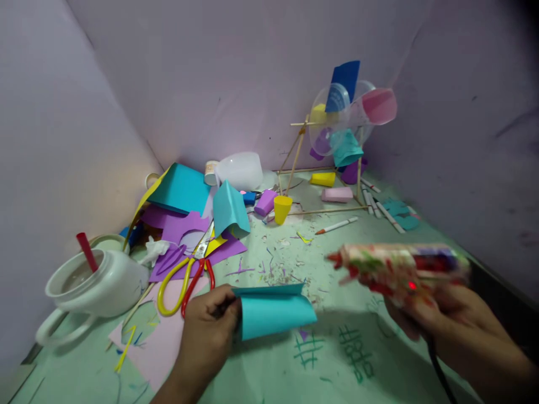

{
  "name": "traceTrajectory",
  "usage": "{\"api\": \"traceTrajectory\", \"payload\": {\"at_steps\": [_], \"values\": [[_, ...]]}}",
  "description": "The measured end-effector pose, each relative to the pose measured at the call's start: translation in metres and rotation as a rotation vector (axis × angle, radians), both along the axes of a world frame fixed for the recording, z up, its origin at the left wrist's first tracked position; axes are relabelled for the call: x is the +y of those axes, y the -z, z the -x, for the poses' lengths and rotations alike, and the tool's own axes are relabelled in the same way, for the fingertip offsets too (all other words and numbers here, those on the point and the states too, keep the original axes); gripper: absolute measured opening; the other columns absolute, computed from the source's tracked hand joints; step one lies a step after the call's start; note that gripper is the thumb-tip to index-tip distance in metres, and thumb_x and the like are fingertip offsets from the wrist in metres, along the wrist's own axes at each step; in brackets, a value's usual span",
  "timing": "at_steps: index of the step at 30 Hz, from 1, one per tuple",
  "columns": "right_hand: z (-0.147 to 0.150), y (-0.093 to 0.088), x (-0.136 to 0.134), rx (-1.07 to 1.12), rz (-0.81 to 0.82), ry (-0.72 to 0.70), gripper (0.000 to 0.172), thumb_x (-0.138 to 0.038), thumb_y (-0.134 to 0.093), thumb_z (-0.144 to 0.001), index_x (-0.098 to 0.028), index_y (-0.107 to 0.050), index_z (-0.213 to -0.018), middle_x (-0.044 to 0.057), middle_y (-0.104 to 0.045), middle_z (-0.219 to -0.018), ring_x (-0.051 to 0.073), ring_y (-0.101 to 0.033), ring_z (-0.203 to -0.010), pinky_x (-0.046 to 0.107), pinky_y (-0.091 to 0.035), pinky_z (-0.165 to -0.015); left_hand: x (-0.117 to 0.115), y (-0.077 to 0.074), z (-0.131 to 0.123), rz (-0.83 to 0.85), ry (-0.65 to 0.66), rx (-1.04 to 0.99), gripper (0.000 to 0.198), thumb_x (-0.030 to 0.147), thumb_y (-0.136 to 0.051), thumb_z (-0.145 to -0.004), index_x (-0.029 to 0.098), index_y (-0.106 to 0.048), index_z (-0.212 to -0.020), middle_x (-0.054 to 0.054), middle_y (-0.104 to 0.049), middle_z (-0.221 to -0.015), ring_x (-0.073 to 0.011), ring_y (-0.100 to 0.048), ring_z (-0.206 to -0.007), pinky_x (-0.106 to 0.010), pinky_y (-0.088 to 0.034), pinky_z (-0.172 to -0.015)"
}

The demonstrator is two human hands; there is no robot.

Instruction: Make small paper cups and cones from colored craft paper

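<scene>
Low in the middle, my left hand pinches the left end of a bent turquoise foam sheet, its two edges curving toward each other. On the right, my right hand grips a hot glue gun smeared with red, green and white, a red light glowing on it. Its nozzle points left, above and apart from the sheet. The gun is slightly blurred. Beside my left hand lie scissors with yellow and red handles, over purple and pink foam scraps.
A stick frame carrying a wheel of clear discs and coloured cups stands at the back right. Small foam cups, markers and offcuts lie before it. A white teapot holding a red stick stands left; a folded turquoise piece lies behind.
</scene>
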State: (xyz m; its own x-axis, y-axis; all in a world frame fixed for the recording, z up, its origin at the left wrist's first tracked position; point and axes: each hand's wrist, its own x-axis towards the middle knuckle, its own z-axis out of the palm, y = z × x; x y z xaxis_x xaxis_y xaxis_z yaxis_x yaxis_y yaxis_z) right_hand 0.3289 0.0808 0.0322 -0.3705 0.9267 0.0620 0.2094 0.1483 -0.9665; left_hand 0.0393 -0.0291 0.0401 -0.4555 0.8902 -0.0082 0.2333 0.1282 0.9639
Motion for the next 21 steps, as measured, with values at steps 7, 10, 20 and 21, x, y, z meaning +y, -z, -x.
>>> {"api": "traceTrajectory", "payload": {"at_steps": [7,10,20,21], "values": [[0.021,-0.014,0.015,0.209,0.477,0.145,0.037,-0.049,-0.069,-0.069,-0.019,-0.048,-0.064,-0.004,-0.047,-0.049,0.007,-0.035,-0.042,0.019,-0.023,-0.04,-0.002,0.002,-0.002,-0.078,-0.095,-0.124,0.004,0.021,-0.065,-0.061,0.019,-0.069,-0.06,0.0,-0.062,-0.06,-0.0139,-0.056,-0.054,-0.019,-0.041,-0.046],[0.019,-0.018,0.009,0.254,0.436,0.058,0.034,-0.049,-0.069,-0.068,-0.019,-0.053,-0.068,-0.005,-0.046,-0.047,0.007,-0.033,-0.042,0.02,-0.022,-0.041,-0.001,-0.001,-0.006,-0.072,-0.141,-0.13,0.004,0.021,-0.068,-0.058,0.02,-0.07,-0.061,0.001,-0.058,-0.053,-0.0165,-0.058,-0.059,-0.019,-0.042,-0.046],[0.015,-0.003,0.027,-0.016,0.388,0.306,0.037,-0.052,-0.066,-0.064,-0.015,-0.061,-0.07,0.0,-0.055,-0.054,0.009,-0.043,-0.045,0.02,-0.031,-0.041,0.002,0.006,0.0,-0.012,-0.188,-0.215,0.014,0.022,-0.074,-0.054,0.017,-0.073,-0.067,-0.002,-0.068,-0.061,-0.017,-0.059,-0.057,-0.021,-0.046,-0.047],[0.014,-0.001,0.031,-0.061,0.375,0.313,0.037,-0.052,-0.064,-0.064,-0.015,-0.06,-0.065,0.0,-0.054,-0.054,0.01,-0.044,-0.046,0.021,-0.033,-0.041,0.003,0.005,0.0,0.017,-0.184,-0.224,0.016,0.023,-0.075,-0.053,0.017,-0.073,-0.067,-0.002,-0.068,-0.06,-0.0183,-0.06,-0.057,-0.022,-0.046,-0.046]]}}
